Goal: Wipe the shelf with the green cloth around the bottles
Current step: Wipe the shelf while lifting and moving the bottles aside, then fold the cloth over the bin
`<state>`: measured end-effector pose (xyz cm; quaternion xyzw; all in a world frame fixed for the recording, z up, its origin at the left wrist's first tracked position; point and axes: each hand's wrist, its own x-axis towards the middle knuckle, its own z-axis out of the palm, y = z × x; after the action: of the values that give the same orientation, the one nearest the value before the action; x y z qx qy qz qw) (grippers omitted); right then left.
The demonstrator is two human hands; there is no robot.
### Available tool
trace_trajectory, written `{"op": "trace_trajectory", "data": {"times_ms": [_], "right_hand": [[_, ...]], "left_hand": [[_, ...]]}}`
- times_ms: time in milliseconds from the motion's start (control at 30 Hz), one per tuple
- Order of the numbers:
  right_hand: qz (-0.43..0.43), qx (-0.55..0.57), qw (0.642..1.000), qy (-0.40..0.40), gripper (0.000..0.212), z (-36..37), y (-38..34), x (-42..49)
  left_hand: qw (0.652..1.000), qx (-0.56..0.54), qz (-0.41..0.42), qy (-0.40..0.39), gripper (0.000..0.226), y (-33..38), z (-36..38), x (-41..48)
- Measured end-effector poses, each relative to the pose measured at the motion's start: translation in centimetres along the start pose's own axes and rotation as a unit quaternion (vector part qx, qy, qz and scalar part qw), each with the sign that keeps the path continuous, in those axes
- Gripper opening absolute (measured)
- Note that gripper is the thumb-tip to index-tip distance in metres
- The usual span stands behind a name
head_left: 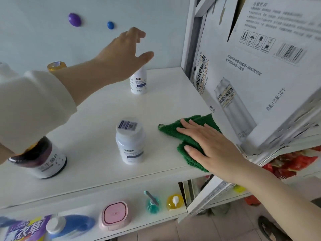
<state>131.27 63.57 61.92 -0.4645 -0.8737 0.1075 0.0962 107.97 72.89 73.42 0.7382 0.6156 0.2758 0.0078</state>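
Observation:
The green cloth (pixel 187 134) lies bunched on the right part of the white shelf (pixel 97 108), against a cardboard box. My right hand (pixel 213 145) presses flat on it, fingers straight. My left hand (pixel 125 53) hovers over the far white bottle (pixel 139 82), fingers spread and loosely bent, holding nothing. A second white bottle (pixel 130 141) stands near the shelf's front, left of the cloth. A dark-capped jar (pixel 43 159) sits at the front left, partly under my white sleeve. A gold-capped bottle (pixel 56 66) shows behind my left forearm.
A large white beer carton (pixel 260 75) walls off the shelf's right side. The lower shelf (pixel 175 213) holds a pink case (pixel 114 215), a teal bottle (pixel 152 203), a yellow pump bottle (pixel 174 201) and a blue detergent bottle (pixel 73 225). Purple and blue magnets (pixel 74 19) stick to the back wall.

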Motion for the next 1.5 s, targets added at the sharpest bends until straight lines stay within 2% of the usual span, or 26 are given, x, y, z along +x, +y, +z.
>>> {"op": "trace_trajectory", "data": {"times_ms": [200, 300, 500, 567, 667, 733, 800, 933, 1067, 1200, 1267, 1333, 1433, 1500], "right_hand": [[-0.045, -0.010, 0.999, 0.013, 0.069, -0.1, 1.1, -1.8], [-0.063, -0.015, 0.998, 0.020, 0.071, 0.0, 1.4, -2.1], [-0.081, -0.012, 0.996, 0.020, 0.074, -0.2, 1.4, -2.5], [-0.076, -0.002, 0.997, 0.023, 0.065, -0.3, 1.3, -2.5], [-0.056, 0.013, 0.997, 0.058, 0.060, -0.2, 1.1, -3.0], [-0.056, 0.012, 0.992, 0.115, 0.068, 0.2, 0.9, -3.8], [-0.071, -0.029, 0.987, 0.144, 0.075, 0.8, 1.1, -4.8], [-0.082, -0.069, 0.981, 0.161, 0.065, 1.6, 1.2, -5.6], [-0.094, 0.002, 0.977, 0.191, 0.035, 1.0, 0.9, -7.2], [-0.013, 0.174, 0.976, 0.132, 0.019, -1.8, -0.8, -10.0], [0.023, 0.306, 0.946, 0.107, 0.014, -3.0, -1.7, -11.0], [0.061, 0.428, 0.898, 0.081, 0.016, -3.1, -2.2, -11.8], [0.165, 0.566, 0.807, 0.012, 0.012, -1.3, -2.8, -13.1], [0.226, 0.645, 0.729, -0.032, 0.042, 0.7, -2.9, -14.3]], "left_hand": [[0.996, -0.021, 0.011, 0.087, 0.039, 4.3, -1.4, -4.9], [0.995, -0.004, 0.016, 0.095, 0.035, 6.1, -1.2, -7.8], [0.983, 0.168, 0.074, 0.003, 0.038, 8.6, 0.3, -12.8], [0.968, 0.227, 0.101, -0.036, 0.039, 9.0, 0.9, -13.8], [0.955, 0.255, 0.111, -0.098, 0.037, 9.0, 2.3, -15.1], [0.956, 0.242, 0.142, -0.082, 0.033, 8.6, 3.3, -15.9], [0.965, 0.213, 0.139, -0.070, 0.035, 8.6, 3.7, -16.3], [0.975, 0.165, 0.090, -0.118, 0.040, 8.1, 5.4, -17.5], [0.988, 0.092, 0.067, -0.101, 0.046, 7.7, 6.5, -19.1], [0.990, -0.023, 0.092, -0.104, 0.055, 7.9, 6.7, -21.1], [0.983, -0.127, 0.082, -0.107, 0.055, 8.3, 6.5, -22.4], [0.958, -0.260, 0.003, -0.118, 0.032, 9.1, 6.1, -24.3], [0.881, -0.434, -0.151, -0.114, 0.005, 9.8, 6.3, -27.4], [0.817, -0.517, -0.235, -0.100, 0.005, 9.7, 7.0, -29.5]]}}
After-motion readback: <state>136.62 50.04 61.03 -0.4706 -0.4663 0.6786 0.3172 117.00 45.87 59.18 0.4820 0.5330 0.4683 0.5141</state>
